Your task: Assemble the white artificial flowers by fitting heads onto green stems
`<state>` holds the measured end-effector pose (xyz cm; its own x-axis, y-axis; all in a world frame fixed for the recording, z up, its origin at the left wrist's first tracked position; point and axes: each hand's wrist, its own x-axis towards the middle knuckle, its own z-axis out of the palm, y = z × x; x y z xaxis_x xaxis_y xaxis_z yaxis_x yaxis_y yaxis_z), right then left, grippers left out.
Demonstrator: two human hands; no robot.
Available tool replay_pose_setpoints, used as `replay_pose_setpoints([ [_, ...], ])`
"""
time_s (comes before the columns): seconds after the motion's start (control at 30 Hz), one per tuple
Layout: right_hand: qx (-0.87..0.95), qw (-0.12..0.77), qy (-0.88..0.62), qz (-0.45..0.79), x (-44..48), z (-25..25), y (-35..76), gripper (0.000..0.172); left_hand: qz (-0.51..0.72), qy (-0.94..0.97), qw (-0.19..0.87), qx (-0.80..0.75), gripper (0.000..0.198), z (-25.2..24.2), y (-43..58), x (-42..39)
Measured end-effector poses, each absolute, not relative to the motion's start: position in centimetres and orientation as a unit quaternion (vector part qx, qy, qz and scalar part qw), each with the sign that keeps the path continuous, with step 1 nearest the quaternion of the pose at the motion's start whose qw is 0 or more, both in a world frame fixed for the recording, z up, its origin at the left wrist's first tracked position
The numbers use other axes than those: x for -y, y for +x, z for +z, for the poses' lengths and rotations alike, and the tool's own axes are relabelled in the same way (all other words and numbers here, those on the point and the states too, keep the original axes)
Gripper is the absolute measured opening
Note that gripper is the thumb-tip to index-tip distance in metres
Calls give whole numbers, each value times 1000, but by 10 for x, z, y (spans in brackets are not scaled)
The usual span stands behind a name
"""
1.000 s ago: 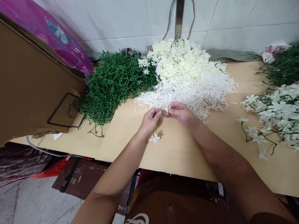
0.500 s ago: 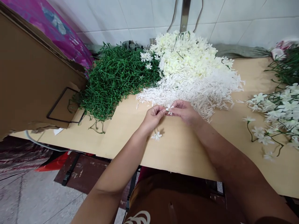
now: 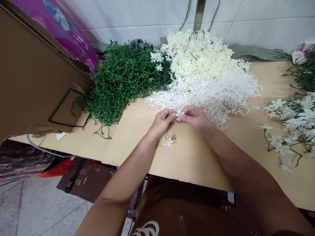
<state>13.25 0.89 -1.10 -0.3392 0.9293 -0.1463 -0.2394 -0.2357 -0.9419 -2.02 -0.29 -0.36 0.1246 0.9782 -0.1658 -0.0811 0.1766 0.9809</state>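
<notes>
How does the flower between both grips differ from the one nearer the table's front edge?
The upper flower is pinched at the right grip; the lower flower shows below the left grip, its petals untouched.
The lower flower shows a thin stem; any on the upper flower is hidden.
Both have white petals.

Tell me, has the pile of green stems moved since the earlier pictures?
No, not in any direction: judged against the cardboard box, the pile of green stems lies as before. Only the camera's view shifted.
</notes>
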Motion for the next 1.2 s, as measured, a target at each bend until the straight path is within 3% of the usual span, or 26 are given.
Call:
replay_pose_setpoints([
  [0.2, 421, 424, -379, 707, -9, -11, 134, 41, 444, 467, 587, -490, 27, -7, -19, 2],
  [0.6, 506, 435, -429, 609, 2, -9, 126, 38, 407, 511, 566, -504, 16, -14, -22, -3],
  [0.93, 486, 437, -410, 636, 0, -13, 128, 39, 399, 501, 586, -496, 15, -7, -21, 1],
  [1.2, 427, 434, -361, 706, -9, -17, 135, 37, 425, 460, 618, -475, 33, -1, -22, 2],
])
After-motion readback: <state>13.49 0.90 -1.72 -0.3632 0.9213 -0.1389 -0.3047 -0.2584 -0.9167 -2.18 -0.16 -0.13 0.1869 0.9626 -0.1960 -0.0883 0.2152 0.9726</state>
